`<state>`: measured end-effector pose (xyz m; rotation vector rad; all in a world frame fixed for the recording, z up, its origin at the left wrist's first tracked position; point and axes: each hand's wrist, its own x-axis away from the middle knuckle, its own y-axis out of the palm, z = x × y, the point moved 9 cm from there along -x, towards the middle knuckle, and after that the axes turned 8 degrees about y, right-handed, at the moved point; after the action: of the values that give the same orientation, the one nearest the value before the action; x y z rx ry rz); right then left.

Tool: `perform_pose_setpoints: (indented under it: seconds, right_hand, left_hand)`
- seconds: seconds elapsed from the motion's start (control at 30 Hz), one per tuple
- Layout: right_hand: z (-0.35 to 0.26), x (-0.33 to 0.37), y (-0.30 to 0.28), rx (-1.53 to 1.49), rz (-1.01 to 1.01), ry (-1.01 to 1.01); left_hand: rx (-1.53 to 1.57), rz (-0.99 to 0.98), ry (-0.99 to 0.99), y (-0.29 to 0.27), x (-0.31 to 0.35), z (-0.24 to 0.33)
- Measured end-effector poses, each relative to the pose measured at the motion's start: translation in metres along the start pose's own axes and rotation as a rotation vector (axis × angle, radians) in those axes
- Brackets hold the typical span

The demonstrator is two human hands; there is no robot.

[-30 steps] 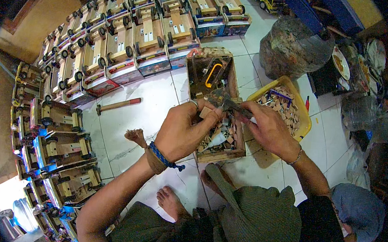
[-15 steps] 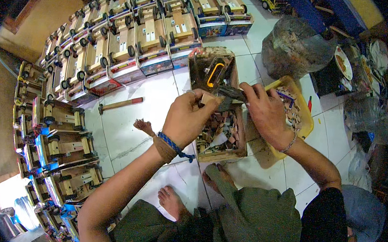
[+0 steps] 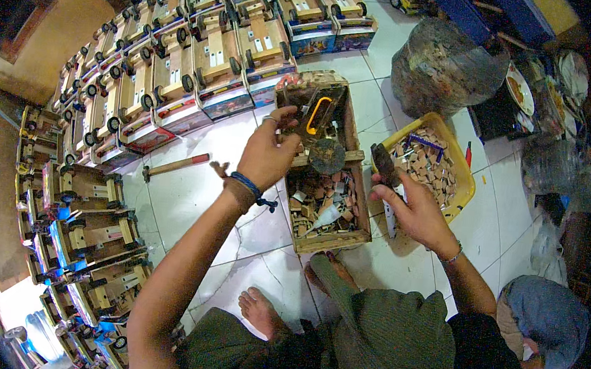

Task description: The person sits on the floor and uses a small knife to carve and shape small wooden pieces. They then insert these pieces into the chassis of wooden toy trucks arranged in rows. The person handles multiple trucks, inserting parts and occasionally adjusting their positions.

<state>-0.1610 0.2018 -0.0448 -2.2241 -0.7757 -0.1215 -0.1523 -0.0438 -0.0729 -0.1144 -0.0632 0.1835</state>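
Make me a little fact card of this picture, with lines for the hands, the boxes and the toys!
Left hand: hand open near the wooden box
Right hand: hand gripping a dark tool
Wooden box: box with small mixed pieces
Yellow tray: tray with wood pieces
Floor: hammer
Toys: rows of wheeled wooden toys

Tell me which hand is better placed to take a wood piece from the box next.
Probably the left hand: it looks empty and hovers by the left rim of the box. The right hand is occupied with a dark tool.
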Motion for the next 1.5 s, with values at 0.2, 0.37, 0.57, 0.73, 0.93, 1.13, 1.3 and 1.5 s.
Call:
perform_pose_setpoints:
  seconds: [0.2,0.37,0.57,0.73,0.93,1.13,1.3,1.5]
  right_hand:
    - [-0.03,0.0,0.016,0.163,0.026,-0.085]
    - [-0.069,0.001,0.014,0.267,0.338,-0.269]
    - [-0.091,0.002,0.004,0.519,0.634,-0.326]
    - [-0.107,0.006,0.001,0.498,0.748,-0.459]
    - [-0.111,0.003,0.001,0.49,0.754,-0.479]
    - [-0.105,0.001,0.002,0.485,0.678,-0.474]
    - [-0.102,0.002,0.003,0.494,0.701,-0.454]
    - [-0.098,-0.002,0.003,0.483,0.72,-0.438]
  left_hand:
    - [0.963,-0.051,-0.181,0.006,0.013,0.026]
    - [1.053,-0.035,-0.067,0.011,0.025,0.067]
    - [0.991,0.101,-0.04,0.016,0.035,0.08]
    - [0.972,0.182,-0.056,0.024,0.039,0.079]
    - [1.009,0.227,-0.022,0.028,0.039,0.081]
    - [0.985,0.232,-0.047,0.03,0.042,0.078]
    - [0.999,0.244,-0.06,0.035,0.043,0.078]
    - [1.013,0.281,-0.089,0.038,0.042,0.076]
